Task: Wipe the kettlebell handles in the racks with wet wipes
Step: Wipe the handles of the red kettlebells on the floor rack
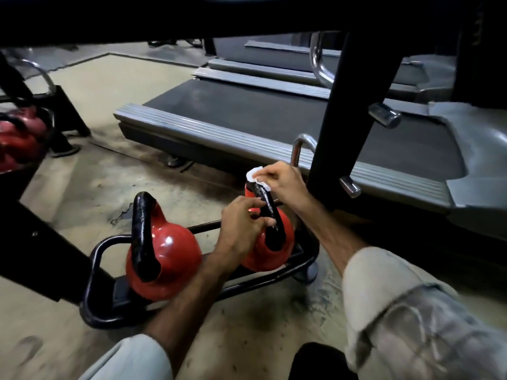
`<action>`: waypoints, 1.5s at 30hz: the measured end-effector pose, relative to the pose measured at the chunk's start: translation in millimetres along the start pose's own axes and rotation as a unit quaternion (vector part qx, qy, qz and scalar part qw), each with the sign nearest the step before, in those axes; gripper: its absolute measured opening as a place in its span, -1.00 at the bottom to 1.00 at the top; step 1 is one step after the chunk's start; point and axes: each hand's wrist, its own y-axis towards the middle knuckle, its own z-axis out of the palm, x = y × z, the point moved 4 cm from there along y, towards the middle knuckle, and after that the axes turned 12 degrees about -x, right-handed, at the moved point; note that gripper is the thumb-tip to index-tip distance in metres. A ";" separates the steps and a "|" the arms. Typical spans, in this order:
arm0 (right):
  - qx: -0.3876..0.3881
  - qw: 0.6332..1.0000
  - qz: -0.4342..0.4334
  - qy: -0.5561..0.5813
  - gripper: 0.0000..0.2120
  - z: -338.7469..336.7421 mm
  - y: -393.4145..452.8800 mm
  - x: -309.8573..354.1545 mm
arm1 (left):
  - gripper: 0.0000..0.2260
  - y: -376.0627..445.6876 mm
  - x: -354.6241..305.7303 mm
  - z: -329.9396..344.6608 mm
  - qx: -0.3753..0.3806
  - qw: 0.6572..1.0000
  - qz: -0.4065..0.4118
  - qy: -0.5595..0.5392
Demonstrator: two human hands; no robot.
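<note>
Two red kettlebells with black handles sit in a low black tube rack (93,259) on the floor. The left kettlebell (164,256) stands untouched. On the right kettlebell (274,250), my left hand (244,229) grips the near part of the black handle (270,212). My right hand (282,182) pinches a white wet wipe (253,174) and holds it against the far top end of that handle.
A treadmill deck (274,124) runs across behind the rack, with a black upright post (337,133) close to my right hand. More red kettlebells (19,138) sit on a rack at the far left. Worn concrete floor (96,187) surrounds the rack.
</note>
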 end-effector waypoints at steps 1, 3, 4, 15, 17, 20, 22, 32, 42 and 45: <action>0.002 1.000 -0.009 -0.015 -0.88 -2.2 -5.3 -2.7 | -0.62 -0.3 0.0 0.3 0.007 1.000 0.002 0.008; 0.002 0.999 -0.029 -0.032 -0.88 -9.3 -22.5 -8.9 | -0.66 3.7 -1.4 -1.1 0.023 1.000 0.008 0.020; 0.006 0.999 -0.033 -0.028 -0.88 -13.6 -31.0 -9.8 | -0.69 7.7 -2.7 -1.7 0.029 0.999 0.017 0.030; 0.045 0.992 0.090 0.075 -0.87 20.0 27.3 -37.8 | -0.45 34.0 -17.8 11.6 0.089 0.975 0.093 0.181; -0.001 0.961 0.184 0.204 -0.85 21.7 -0.4 -49.7 | -0.45 37.4 -16.2 15.1 0.129 0.968 0.102 0.187; -0.056 0.896 0.292 0.331 -0.93 30.2 -26.8 -51.1 | -0.50 39.4 -15.8 20.0 0.171 0.945 0.126 0.249; -0.078 0.889 0.313 0.326 -0.97 39.0 -14.6 -47.3 | -0.41 39.8 -16.7 23.3 0.186 0.932 0.135 0.281; -0.055 0.832 0.448 0.321 -0.76 58.1 -13.1 -57.7 | -0.41 46.5 -15.4 25.1 0.205 0.912 0.143 0.324; -0.048 0.903 0.318 0.285 -0.95 57.5 3.2 -70.7 | -0.34 51.2 -8.4 18.3 0.167 0.924 0.147 0.312; -0.024 0.911 0.322 0.256 -0.96 58.6 6.7 -71.4 | -0.31 48.5 -8.6 16.5 0.163 0.927 0.141 0.305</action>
